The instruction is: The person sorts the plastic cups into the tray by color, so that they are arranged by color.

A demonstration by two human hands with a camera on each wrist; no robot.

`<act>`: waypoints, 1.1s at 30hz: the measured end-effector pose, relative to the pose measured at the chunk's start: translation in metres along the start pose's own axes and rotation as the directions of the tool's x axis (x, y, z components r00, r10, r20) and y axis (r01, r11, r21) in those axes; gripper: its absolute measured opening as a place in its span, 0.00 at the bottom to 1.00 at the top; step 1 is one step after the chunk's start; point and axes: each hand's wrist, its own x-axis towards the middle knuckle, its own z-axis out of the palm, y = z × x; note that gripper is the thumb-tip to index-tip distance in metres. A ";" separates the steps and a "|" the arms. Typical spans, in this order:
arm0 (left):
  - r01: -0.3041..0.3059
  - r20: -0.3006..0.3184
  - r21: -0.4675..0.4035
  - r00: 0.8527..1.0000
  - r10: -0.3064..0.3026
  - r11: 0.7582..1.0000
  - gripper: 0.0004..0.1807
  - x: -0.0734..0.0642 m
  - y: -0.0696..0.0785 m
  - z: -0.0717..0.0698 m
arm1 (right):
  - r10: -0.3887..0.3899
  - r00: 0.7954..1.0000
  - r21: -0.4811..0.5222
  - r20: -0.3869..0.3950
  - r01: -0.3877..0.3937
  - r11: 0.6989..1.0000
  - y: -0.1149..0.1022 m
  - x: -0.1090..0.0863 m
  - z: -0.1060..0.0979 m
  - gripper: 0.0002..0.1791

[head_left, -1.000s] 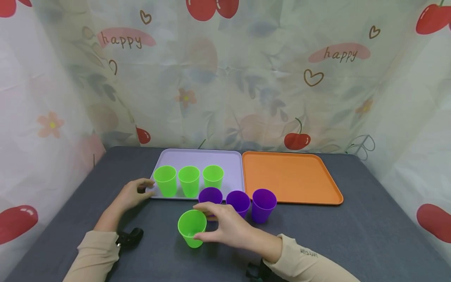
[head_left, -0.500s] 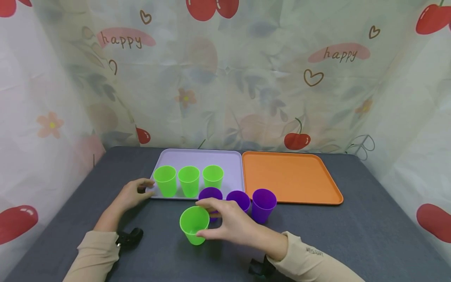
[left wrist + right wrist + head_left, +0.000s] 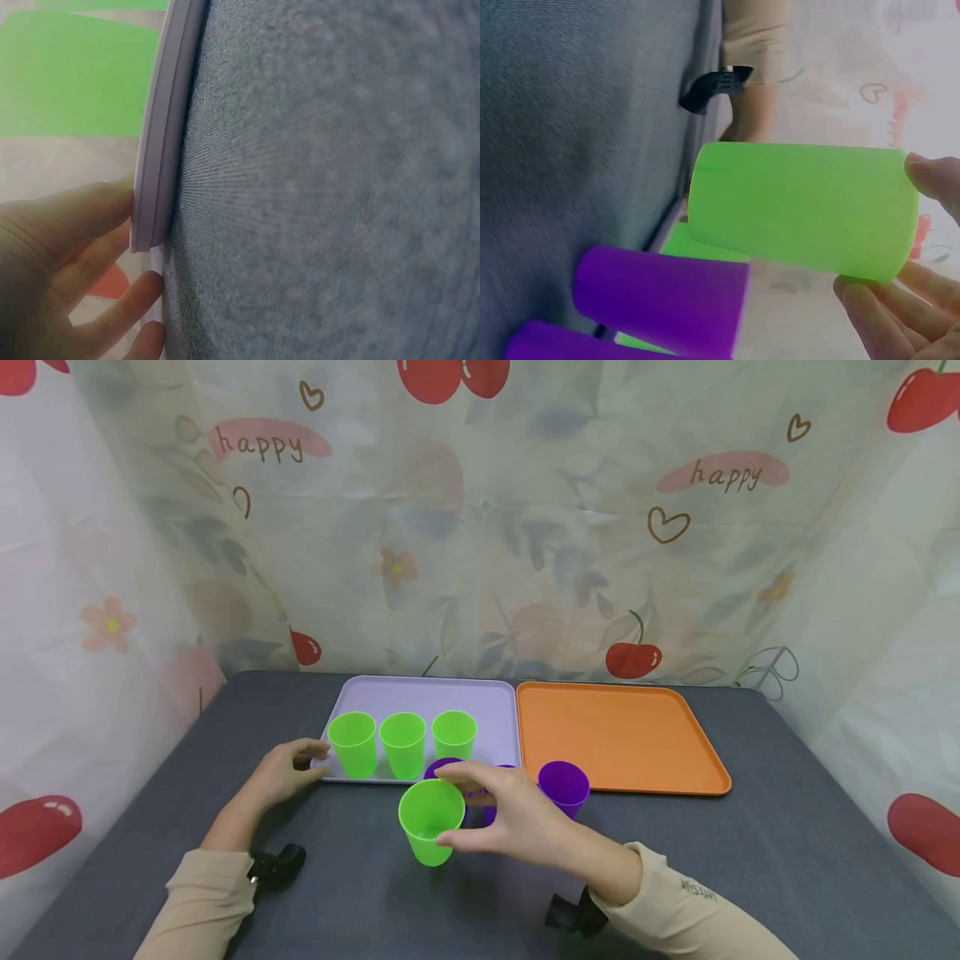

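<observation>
My right hand [image 3: 528, 818] pinches a green cup [image 3: 422, 827] near its rim, thumb on one side and fingers on the other; in the right wrist view the cup [image 3: 802, 206] hangs above the dark table. Just behind it stand purple cups: the rightmost [image 3: 563, 783] shows well, while the other two are mostly hidden by the hand and cup. On the lilac tray [image 3: 427, 692] three green cups stand in a row, the nearest to my left hand [image 3: 283, 774] being the left cup [image 3: 352, 747]. That hand's fingertips touch the tray's left edge near its front corner.
An orange tray [image 3: 611, 735] lies against the lilac tray's right side. A dark cloth [image 3: 330, 893] covers the table, and a printed curtain [image 3: 480, 568] surrounds it at the back and sides. Black wrist mounts [image 3: 277, 866] sit below both cuffs.
My right hand has carried the green cup up, away from me and slightly right, now overlapping the left and middle purple cups. My left hand stays at the lilac tray's edge.
</observation>
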 end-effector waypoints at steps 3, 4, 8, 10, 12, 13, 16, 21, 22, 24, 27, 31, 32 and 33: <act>0.003 0.004 -0.001 1.000 -0.003 1.000 0.20 0.000 0.000 0.000 | 0.014 1.000 0.003 -0.012 -0.014 1.000 -0.004 -0.001 -0.008 0.31; 0.004 0.005 -0.001 1.000 -0.004 1.000 0.21 0.000 0.000 0.000 | 0.014 1.000 -0.002 -0.020 -0.014 1.000 -0.004 -0.002 -0.010 0.31; -0.004 0.001 -0.001 1.000 0.004 1.000 0.20 0.000 -0.001 0.001 | -0.005 0.999 -0.009 -0.054 0.005 1.000 -0.008 -0.004 -0.019 0.31; -0.010 -0.001 -0.002 1.000 0.010 1.000 0.20 0.000 -0.002 0.001 | -0.011 0.998 -0.009 -0.069 0.011 1.000 -0.009 -0.005 -0.024 0.31; -0.015 -0.003 -0.004 1.000 0.015 1.000 0.20 0.000 -0.002 0.001 | -0.015 0.997 -0.011 -0.081 0.014 1.000 -0.010 -0.006 -0.029 0.31; -0.015 -0.001 -0.005 1.000 0.015 1.000 0.20 0.000 -0.002 0.001 | -0.015 0.996 -0.014 -0.086 0.014 1.000 -0.011 -0.007 -0.032 0.31; -0.009 0.006 -0.005 1.000 0.009 1.000 0.21 0.000 -0.003 0.002 | -0.004 0.995 -0.025 -0.102 0.002 1.000 -0.012 -0.009 -0.040 0.31; 0.005 0.016 -0.006 1.000 -0.005 1.000 0.21 -0.001 -0.003 0.002 | 0.041 0.990 -0.044 -0.135 -0.047 0.998 -0.011 -0.013 -0.053 0.32; 0.008 0.017 -0.007 1.000 -0.007 1.000 0.21 -0.001 -0.002 0.002 | 0.043 0.989 -0.051 -0.142 -0.051 0.997 -0.010 -0.013 -0.055 0.33; 0.009 0.017 -0.008 1.000 -0.009 1.000 0.21 -0.001 -0.002 0.001 | 0.041 0.987 -0.060 -0.156 -0.051 0.997 -0.009 -0.014 -0.060 0.33; 0.010 0.017 -0.008 1.000 -0.009 1.000 0.21 -0.001 -0.002 0.001 | 0.018 0.984 -0.074 -0.180 -0.031 0.997 -0.005 -0.014 -0.066 0.33; 0.005 0.015 -0.005 1.000 -0.004 1.000 0.21 0.000 -0.002 0.002 | 0.000 0.979 -0.106 -0.202 -0.022 0.994 0.001 -0.013 -0.076 0.32; 0.003 0.013 -0.005 1.000 -0.003 1.000 0.21 0.000 -0.002 0.002 | -0.001 0.979 -0.112 -0.205 -0.023 0.993 0.002 -0.012 -0.078 0.32; 0.002 0.012 -0.005 1.000 -0.001 1.000 0.21 0.000 -0.003 0.002 | 0.001 0.979 -0.119 -0.205 -0.026 0.993 0.003 -0.012 -0.080 0.32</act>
